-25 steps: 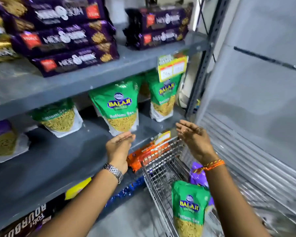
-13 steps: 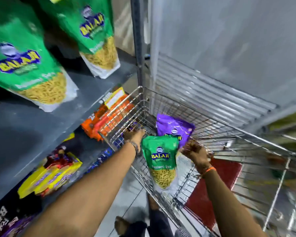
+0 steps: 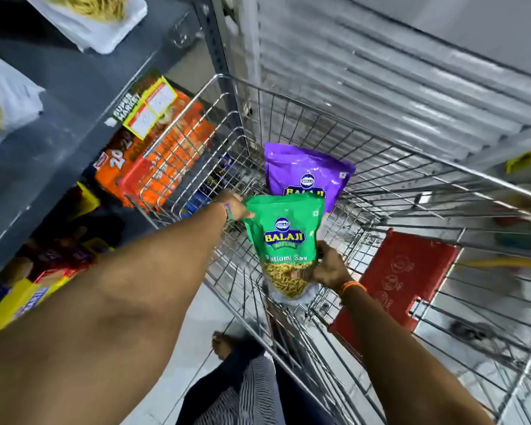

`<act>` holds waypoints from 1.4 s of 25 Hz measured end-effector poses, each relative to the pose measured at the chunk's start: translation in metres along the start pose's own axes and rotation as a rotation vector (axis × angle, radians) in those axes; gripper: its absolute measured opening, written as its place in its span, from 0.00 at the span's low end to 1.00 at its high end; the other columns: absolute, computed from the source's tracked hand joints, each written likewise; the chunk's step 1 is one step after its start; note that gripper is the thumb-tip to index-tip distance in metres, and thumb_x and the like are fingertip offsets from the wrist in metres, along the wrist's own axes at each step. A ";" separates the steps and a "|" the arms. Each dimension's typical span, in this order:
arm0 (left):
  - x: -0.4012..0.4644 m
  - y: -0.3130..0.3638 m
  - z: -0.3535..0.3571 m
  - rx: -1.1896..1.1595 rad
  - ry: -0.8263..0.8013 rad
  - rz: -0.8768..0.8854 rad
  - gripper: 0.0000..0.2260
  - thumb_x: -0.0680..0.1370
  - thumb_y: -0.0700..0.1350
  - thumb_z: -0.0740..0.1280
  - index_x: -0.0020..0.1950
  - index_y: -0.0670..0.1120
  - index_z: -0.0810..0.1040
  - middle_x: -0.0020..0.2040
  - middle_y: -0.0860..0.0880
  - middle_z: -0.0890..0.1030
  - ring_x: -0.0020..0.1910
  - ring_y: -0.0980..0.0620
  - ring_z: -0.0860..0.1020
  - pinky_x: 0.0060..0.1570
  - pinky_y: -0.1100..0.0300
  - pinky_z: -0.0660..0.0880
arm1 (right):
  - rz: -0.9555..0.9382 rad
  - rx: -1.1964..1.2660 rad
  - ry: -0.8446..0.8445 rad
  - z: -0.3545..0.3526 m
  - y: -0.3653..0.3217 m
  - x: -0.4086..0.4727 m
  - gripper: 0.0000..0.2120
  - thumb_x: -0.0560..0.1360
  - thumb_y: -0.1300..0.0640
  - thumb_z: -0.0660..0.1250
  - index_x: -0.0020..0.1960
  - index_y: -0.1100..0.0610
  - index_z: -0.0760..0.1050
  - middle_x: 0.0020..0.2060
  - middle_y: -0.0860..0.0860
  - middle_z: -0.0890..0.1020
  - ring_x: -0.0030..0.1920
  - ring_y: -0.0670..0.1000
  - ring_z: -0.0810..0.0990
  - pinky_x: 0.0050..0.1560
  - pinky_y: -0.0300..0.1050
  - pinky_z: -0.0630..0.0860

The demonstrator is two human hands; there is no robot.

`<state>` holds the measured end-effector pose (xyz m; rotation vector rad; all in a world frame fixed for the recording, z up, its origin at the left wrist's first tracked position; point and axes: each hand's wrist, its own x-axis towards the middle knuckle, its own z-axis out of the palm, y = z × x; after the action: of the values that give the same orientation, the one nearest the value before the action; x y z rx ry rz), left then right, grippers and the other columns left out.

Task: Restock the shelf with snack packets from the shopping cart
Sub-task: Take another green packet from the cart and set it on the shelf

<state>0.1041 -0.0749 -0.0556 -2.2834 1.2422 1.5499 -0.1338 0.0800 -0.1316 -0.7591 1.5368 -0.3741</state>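
A green Balaji snack packet (image 3: 284, 240) stands upright inside the wire shopping cart (image 3: 390, 148). My left hand (image 3: 236, 205) pinches its top left corner. My right hand (image 3: 327, 266) grips its lower right side near the clear window. Behind it a purple Balaji packet (image 3: 307, 171) leans in the cart. The dark grey shelf (image 3: 68, 96) runs along the left, with the bottoms of two sev packets (image 3: 98, 23) at the top left.
Orange biscuit boxes (image 3: 166, 148) and yellow packs (image 3: 28, 299) fill the lower shelf levels on the left. A red flap (image 3: 396, 283) lies in the cart's seat section. A corrugated metal shutter (image 3: 380, 72) stands behind the cart. My foot (image 3: 224, 345) is on the floor below.
Both hands dropped from the shelf into the cart and closed on the green packet. The camera tilted down, and the packet now stands slightly higher in the cart.
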 end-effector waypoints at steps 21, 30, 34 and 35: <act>-0.220 -0.021 -0.152 -1.187 0.039 0.627 0.05 0.78 0.32 0.65 0.50 0.34 0.79 0.40 0.47 0.87 0.37 0.55 0.85 0.39 0.63 0.82 | -0.637 -0.109 -0.049 0.001 -0.232 -0.120 0.17 0.63 0.66 0.80 0.49 0.56 0.83 0.40 0.45 0.88 0.41 0.42 0.82 0.44 0.40 0.81; -0.329 -0.127 -0.274 -1.660 0.433 0.864 0.15 0.79 0.33 0.62 0.40 0.42 0.86 0.43 0.48 0.87 0.42 0.56 0.85 0.50 0.63 0.82 | -0.911 -0.286 -0.390 0.163 -0.382 -0.160 0.21 0.63 0.66 0.80 0.54 0.66 0.82 0.53 0.57 0.86 0.50 0.49 0.84 0.55 0.45 0.81; -0.348 -0.183 -0.325 -1.712 0.551 0.974 0.09 0.69 0.36 0.74 0.48 0.43 0.81 0.47 0.47 0.85 0.44 0.56 0.84 0.54 0.61 0.80 | -0.935 -0.323 -0.472 0.253 -0.415 -0.167 0.20 0.63 0.68 0.79 0.54 0.69 0.81 0.54 0.61 0.85 0.50 0.51 0.83 0.58 0.54 0.81; -0.351 -0.193 -0.334 -1.695 0.566 0.967 0.11 0.67 0.37 0.76 0.47 0.43 0.80 0.46 0.47 0.85 0.43 0.56 0.84 0.53 0.61 0.80 | -0.927 -0.308 -0.490 0.272 -0.420 -0.170 0.20 0.64 0.70 0.78 0.55 0.70 0.80 0.55 0.63 0.84 0.51 0.53 0.83 0.59 0.56 0.80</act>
<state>0.4271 0.0791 0.3239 -3.3454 1.4615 3.4474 0.2236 -0.0574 0.2327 -1.6650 0.7090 -0.5742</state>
